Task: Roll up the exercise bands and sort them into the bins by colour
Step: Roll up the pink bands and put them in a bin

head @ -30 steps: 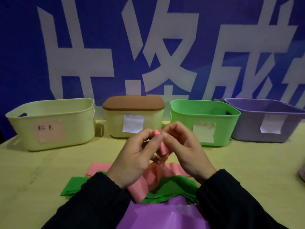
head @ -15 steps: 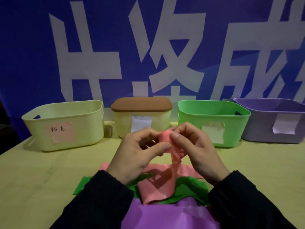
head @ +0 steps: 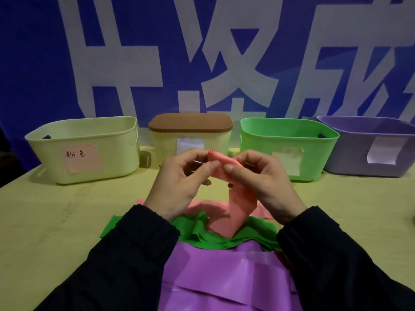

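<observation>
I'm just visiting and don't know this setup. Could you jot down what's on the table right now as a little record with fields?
Being rolled: pink band, rolled end pinched by left hand and right hand, tail hanging to the table
Waiting bands: green band under the pink one; purple band nearest the person
Open bins: cream bin with pink label, green bin, purple bin
Lidded: cream box with brown lid
Surface: table
</observation>
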A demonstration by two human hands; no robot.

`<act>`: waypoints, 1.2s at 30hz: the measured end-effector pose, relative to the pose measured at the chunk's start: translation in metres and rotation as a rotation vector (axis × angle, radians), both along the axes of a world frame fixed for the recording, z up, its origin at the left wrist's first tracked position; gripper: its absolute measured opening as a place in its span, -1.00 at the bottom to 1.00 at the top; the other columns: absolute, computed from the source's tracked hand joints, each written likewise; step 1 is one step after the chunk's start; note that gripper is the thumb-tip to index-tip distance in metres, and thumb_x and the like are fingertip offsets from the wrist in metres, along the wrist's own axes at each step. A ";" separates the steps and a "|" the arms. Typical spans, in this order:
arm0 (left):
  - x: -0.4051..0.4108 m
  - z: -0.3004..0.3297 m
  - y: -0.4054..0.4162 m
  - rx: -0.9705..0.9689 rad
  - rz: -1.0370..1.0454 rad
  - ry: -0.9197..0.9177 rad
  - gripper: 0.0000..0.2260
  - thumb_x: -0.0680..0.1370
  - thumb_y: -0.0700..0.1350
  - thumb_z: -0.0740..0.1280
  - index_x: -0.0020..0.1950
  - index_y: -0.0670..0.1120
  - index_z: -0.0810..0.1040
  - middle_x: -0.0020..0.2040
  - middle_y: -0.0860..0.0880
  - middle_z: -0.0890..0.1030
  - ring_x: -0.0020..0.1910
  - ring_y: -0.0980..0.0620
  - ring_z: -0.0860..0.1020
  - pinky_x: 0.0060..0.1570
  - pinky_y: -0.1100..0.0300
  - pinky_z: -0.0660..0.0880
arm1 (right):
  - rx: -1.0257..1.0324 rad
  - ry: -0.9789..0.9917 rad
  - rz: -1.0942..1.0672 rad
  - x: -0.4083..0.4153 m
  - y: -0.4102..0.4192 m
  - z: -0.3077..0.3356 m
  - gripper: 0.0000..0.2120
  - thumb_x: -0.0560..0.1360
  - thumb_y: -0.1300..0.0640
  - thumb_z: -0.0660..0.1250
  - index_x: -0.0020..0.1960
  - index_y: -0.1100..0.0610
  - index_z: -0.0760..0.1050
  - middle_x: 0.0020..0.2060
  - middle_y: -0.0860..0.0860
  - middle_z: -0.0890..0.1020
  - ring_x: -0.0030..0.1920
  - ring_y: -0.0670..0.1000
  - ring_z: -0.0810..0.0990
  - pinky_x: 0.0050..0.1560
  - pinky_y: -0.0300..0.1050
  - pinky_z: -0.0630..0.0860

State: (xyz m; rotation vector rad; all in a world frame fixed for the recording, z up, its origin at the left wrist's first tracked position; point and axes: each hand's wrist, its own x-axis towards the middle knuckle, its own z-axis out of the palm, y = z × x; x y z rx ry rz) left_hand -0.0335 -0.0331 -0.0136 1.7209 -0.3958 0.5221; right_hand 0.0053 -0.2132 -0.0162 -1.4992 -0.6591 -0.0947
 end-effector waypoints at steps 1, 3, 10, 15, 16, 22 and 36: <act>0.000 0.000 -0.001 0.010 -0.009 0.002 -0.88 0.55 -0.18 0.41 0.07 -0.08 0.67 -0.15 0.01 0.70 -0.20 0.14 0.62 -0.20 0.25 0.56 | -0.011 -0.004 -0.006 0.000 0.000 0.000 -0.86 0.42 0.11 0.47 -0.17 0.18 0.59 -0.31 0.12 0.59 -0.29 0.05 0.52 -0.24 -0.05 0.45; -0.001 -0.001 -0.003 0.016 -0.026 0.009 -0.88 0.55 -0.20 0.41 0.08 -0.12 0.66 -0.15 0.01 0.70 -0.22 0.15 0.61 -0.21 0.25 0.55 | -0.015 -0.003 0.013 0.000 -0.001 0.001 -0.94 0.43 0.13 0.44 -0.19 0.09 0.59 -0.26 0.10 0.61 -0.28 0.01 0.54 -0.26 -0.13 0.46; -0.002 0.001 -0.002 -0.063 -0.008 0.030 -0.79 0.44 -0.07 0.47 -0.03 -0.18 0.61 -0.21 -0.02 0.64 -0.27 0.09 0.58 -0.22 0.23 0.54 | 0.098 0.087 0.064 0.002 -0.004 0.002 -0.81 0.41 0.25 0.45 -0.17 0.09 0.43 -0.31 0.11 0.57 -0.33 0.08 0.51 -0.36 -0.08 0.49; -0.001 0.001 -0.001 -0.077 0.010 0.040 -0.75 0.46 -0.08 0.46 0.06 -0.20 0.66 -0.12 -0.11 0.70 -0.22 0.10 0.61 -0.20 0.26 0.55 | 0.049 0.167 0.132 0.004 -0.007 0.002 -0.85 0.45 0.25 0.47 -0.01 0.12 0.57 -0.22 0.11 0.65 -0.36 0.05 0.57 -0.40 -0.15 0.58; 0.000 0.001 0.000 -0.086 0.013 0.041 -0.76 0.48 -0.09 0.45 0.08 -0.19 0.66 -0.09 -0.13 0.70 -0.20 0.11 0.62 -0.20 0.26 0.55 | 0.010 0.160 0.124 0.005 -0.007 0.002 -0.89 0.45 0.21 0.49 -0.05 0.12 0.59 -0.26 0.06 0.64 -0.39 -0.02 0.55 -0.44 -0.19 0.53; 0.002 -0.001 0.002 -0.098 -0.034 0.044 -0.75 0.62 -0.25 0.31 0.26 -0.05 0.58 -0.12 -0.05 0.69 -0.15 0.03 0.64 -0.15 0.20 0.60 | -0.077 0.025 0.050 0.009 -0.010 0.002 -0.86 0.43 0.10 0.53 -0.20 0.11 0.61 -0.31 0.03 0.60 -0.31 -0.07 0.53 -0.32 -0.24 0.46; -0.001 0.001 -0.002 -0.205 -0.061 0.085 -0.76 0.49 -0.26 0.44 0.14 -0.10 0.60 -0.09 -0.04 0.68 -0.16 -0.03 0.68 -0.27 0.13 0.66 | -0.151 -0.093 -0.051 0.008 -0.013 0.003 -0.87 0.48 0.15 0.51 -0.16 0.16 0.59 -0.33 0.00 0.59 -0.29 -0.02 0.55 -0.29 -0.12 0.48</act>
